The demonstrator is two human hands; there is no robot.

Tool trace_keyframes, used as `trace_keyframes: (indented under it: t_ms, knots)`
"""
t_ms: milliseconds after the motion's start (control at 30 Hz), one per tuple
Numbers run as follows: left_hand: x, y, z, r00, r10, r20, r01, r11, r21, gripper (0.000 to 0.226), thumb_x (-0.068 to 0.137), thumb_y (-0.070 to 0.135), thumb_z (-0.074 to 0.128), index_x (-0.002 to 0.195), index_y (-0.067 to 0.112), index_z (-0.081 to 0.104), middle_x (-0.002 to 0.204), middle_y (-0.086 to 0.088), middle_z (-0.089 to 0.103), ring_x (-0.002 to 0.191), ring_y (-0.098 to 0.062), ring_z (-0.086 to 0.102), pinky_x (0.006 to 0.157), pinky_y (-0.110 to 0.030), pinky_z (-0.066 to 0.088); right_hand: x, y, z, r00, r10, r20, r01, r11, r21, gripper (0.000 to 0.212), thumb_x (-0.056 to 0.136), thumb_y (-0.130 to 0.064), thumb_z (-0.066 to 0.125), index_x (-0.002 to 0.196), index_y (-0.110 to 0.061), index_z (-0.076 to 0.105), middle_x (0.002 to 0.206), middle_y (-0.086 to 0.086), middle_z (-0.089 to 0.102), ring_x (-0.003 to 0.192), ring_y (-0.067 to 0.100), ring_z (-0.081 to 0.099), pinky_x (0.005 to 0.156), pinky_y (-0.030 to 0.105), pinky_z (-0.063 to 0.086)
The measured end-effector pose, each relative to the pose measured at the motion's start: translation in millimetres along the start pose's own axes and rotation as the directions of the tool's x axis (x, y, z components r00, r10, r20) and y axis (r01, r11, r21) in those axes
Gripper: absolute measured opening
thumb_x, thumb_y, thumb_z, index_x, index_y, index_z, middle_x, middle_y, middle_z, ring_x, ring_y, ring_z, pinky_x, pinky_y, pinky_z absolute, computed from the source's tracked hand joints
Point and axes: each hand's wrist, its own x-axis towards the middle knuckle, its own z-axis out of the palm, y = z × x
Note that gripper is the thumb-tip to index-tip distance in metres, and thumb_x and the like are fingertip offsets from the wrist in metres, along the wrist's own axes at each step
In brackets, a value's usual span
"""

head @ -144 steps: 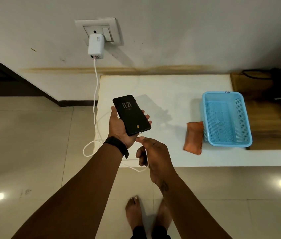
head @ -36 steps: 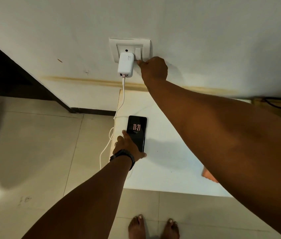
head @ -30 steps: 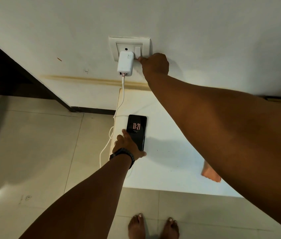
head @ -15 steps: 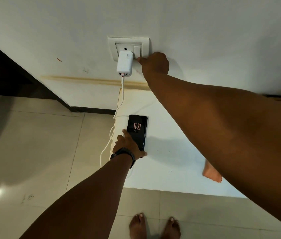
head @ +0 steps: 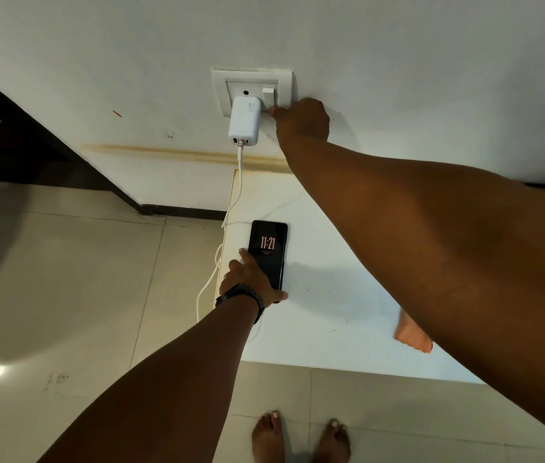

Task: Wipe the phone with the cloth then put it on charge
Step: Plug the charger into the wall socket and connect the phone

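Observation:
The black phone lies flat on the white table near its left edge, its screen showing 11:21. My left hand covers its near end, thumb on one side and fingers on the other. A white cable runs from the white charger in the wall socket down over the table's left edge. My right hand is curled, one fingertip on the socket plate just below the switch. The orange cloth lies on the table, mostly hidden by my right arm.
The cable's slack loops hang off the table's left edge over the tiled floor. A dark doorway opens at the far left. My bare feet stand just in front of the table.
Since 4.8 s ago the phone went from my raised left hand down onto the table, and my right hand left its plug end for the wall switch. Over the last second, almost nothing moved.

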Motion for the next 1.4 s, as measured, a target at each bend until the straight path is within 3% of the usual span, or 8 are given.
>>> trace_keyframes:
  t_ms: [233,400,533,833,967,1133,1233,1400]
  knots:
    - [-1.1,-0.4,0.3,1.0,0.006,-0.004,-0.006,1.0,-0.009,0.134,0.061,0.055,0.085,0.155,0.017,-0.003,0.144,-0.012,0.036,0.131,-0.035,0.046,0.105,-0.049,0.043,-1.0,5.8,-1.8,0.999,-0.044,0.011,0.045,0.996,-0.077,0.037,0.085,-0.043,0.066,0.104,-0.011,0.068,0.106,0.004,0.07,0.1,0.022,0.065,0.072,0.022,0.039]
    - [-1.0,1.5,-0.6,1.0,0.0,0.013,0.0,1.0,0.007,0.135,0.062,0.055,0.085,0.155,0.016,-0.006,0.146,-0.014,0.032,0.133,-0.036,0.043,0.106,-0.049,0.041,-15.7,30.1,-10.3,0.995,-0.086,0.052,0.092,0.988,-0.123,0.028,0.088,-0.034,0.06,0.089,-0.009,0.073,0.091,0.004,0.073,0.09,0.023,0.068,0.071,0.022,0.044]
    - [-1.8,1.2,-1.4,1.0,-0.001,0.015,0.001,1.0,0.007,0.135,0.061,0.057,0.085,0.155,0.016,-0.003,0.146,-0.014,0.032,0.132,-0.037,0.043,0.105,-0.049,0.042,-50.3,64.5,-21.7,0.992,-0.105,0.074,0.113,0.987,-0.114,0.024,0.089,-0.03,0.06,0.09,-0.008,0.072,0.095,0.005,0.073,0.092,0.023,0.067,0.074,0.022,0.044]
    - [-7.0,0.7,2.7,0.998,-0.057,-0.021,0.055,0.993,-0.104,0.136,0.058,0.065,0.081,0.155,0.019,-0.002,0.151,-0.017,0.028,0.137,-0.039,0.036,0.11,-0.05,0.037,-161.6,171.1,-52.5,0.986,0.098,0.137,-0.087,0.993,-0.078,0.017,0.089,-0.026,0.062,0.086,-0.01,0.067,0.092,0.002,0.071,0.089,0.018,0.064,0.072,0.02,0.038]
    - [-22.7,-7.1,8.4,0.969,-0.11,-0.219,0.077,0.985,-0.155,0.12,0.07,0.065,0.074,0.154,0.012,0.006,0.15,-0.021,0.029,0.139,-0.043,0.032,0.109,-0.055,0.037,-206.2,213.9,-66.0,0.967,0.193,0.168,-0.182,0.98,-0.081,0.016,0.09,-0.028,0.061,0.087,-0.013,0.066,0.086,-0.001,0.07,0.079,0.011,0.06,0.07,0.019,0.037]
    - [-62.1,-16.3,47.7,0.85,0.18,-0.496,-0.145,0.983,0.11,0.068,0.083,0.05,0.064,0.133,0.009,0.043,0.121,-0.017,0.051,0.11,-0.038,0.052,0.092,-0.05,0.046,-248.6,253.1,-84.4,0.943,0.278,0.183,-0.262,0.959,-0.111,0.016,0.09,-0.028,0.061,0.086,-0.014,0.067,0.084,-0.001,0.07,0.074,0.01,0.058,0.069,0.019,0.039]
    - [-85.9,-21.5,86.6,0.839,0.374,-0.395,-0.372,0.924,0.086,0.029,0.09,0.043,0.059,0.105,0.019,0.054,0.102,-0.004,0.055,0.093,-0.027,0.056,0.083,-0.042,0.048,-269.5,270.8,-95.1,0.931,0.279,0.237,-0.252,0.958,-0.139,0.015,0.093,-0.025,0.056,0.091,-0.015,0.068,0.089,0.0,0.071,0.08,0.012,0.063,0.071,0.018,0.041]
    - [-123.2,-13.9,142.3,0.858,0.482,-0.177,-0.493,0.87,-0.02,0.022,0.097,0.046,0.048,0.099,0.025,0.054,0.099,0.008,0.053,0.095,-0.015,0.053,0.084,-0.03,0.043,-289.5,288.6,-112.6,0.89,0.279,0.361,-0.222,0.956,-0.19,0.025,0.095,-0.035,0.055,0.104,-0.016,0.068,0.1,-0.003,0.071,0.09,0.009,0.064,0.072,0.013,0.039]
